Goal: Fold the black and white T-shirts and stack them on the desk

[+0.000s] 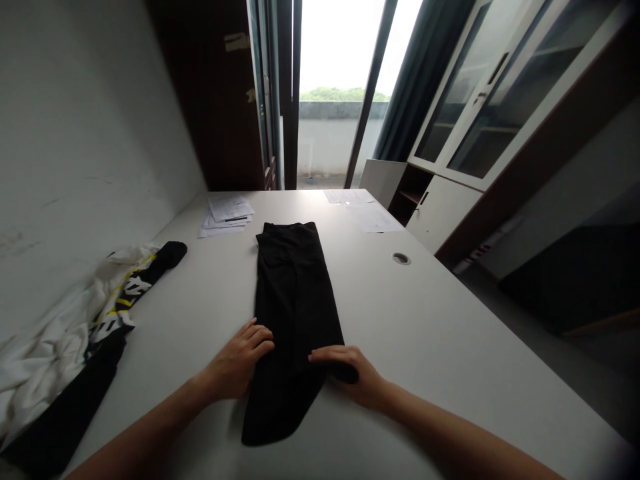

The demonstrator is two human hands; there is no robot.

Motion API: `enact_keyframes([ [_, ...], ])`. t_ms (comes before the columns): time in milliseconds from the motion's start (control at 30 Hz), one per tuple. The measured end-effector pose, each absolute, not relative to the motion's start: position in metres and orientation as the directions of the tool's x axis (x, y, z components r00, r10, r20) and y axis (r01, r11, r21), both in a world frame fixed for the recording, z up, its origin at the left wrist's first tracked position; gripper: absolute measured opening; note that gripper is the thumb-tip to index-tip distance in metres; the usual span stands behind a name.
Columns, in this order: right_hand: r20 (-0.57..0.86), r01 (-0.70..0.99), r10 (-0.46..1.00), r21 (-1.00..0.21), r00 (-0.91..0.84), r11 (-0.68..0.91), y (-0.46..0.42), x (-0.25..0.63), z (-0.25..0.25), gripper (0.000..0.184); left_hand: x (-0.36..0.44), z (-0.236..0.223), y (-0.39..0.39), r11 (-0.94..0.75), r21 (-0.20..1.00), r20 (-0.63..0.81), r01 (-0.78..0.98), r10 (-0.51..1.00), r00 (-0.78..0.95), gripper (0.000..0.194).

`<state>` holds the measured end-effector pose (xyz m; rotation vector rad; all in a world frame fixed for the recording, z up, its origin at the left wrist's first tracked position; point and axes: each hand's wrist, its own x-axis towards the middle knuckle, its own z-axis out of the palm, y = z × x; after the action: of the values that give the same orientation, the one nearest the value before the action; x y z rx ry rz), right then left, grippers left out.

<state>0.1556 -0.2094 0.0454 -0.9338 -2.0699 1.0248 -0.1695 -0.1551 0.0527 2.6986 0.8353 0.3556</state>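
Observation:
A pair of black pants (297, 287) lies lengthwise on the white table, folded narrow, its waist end pointing away from me. The near end is uneven and slants down to the left. My left hand (243, 357) is at the left edge of the pants, fingers curled over the fabric and thumb side hidden. On the other side, my right hand (355, 373) grips the right edge, with a fold of black cloth raised between fingers and thumb.
White and black clothing with yellow marks (115, 300) lies along the wall at left. Papers (225, 213) with a dark pen sit at the far left, and more sheets (370, 215) at the far right. A cable hole (401, 259) is near the table's right edge. A cabinet (445, 207) stands beyond.

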Motion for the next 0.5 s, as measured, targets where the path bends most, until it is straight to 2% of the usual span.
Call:
enact_keyframes([
  [67,0.139,0.304,0.911,-0.914,-0.388,0.269,-0.207,0.16,0.042,0.04,-0.165,0.053,-0.157,-0.782,0.347,0.129,0.517,0.586,0.8,0.063],
  [167,0.134,0.284,0.936,-0.93,-0.325,0.232,-0.204,0.166,0.04,0.042,-0.162,0.052,-0.159,-0.761,0.432,0.157,0.484,0.592,0.79,0.05],
  [233,0.139,0.266,0.918,-0.931,-0.372,0.248,-0.204,0.17,0.044,0.039,-0.16,0.054,-0.162,-0.76,0.5,0.19,0.415,0.564,0.803,0.045],
  [300,0.097,0.264,0.894,-0.936,-0.436,0.231,-0.205,0.172,0.054,0.034,-0.157,0.058,-0.167,-0.779,0.531,0.19,0.333,0.492,0.85,0.049],
  [400,0.022,0.285,0.833,-0.935,-0.553,0.214,-0.207,0.175,0.077,0.027,-0.153,0.069,-0.173,-0.778,0.578,0.106,0.247,0.371,0.923,0.059],
  [500,-0.012,0.289,0.716,-0.92,-0.698,0.266,-0.208,0.175,0.1,0.025,-0.153,0.084,-0.175,-0.67,0.697,0.025,0.257,0.38,0.925,0.055],
])
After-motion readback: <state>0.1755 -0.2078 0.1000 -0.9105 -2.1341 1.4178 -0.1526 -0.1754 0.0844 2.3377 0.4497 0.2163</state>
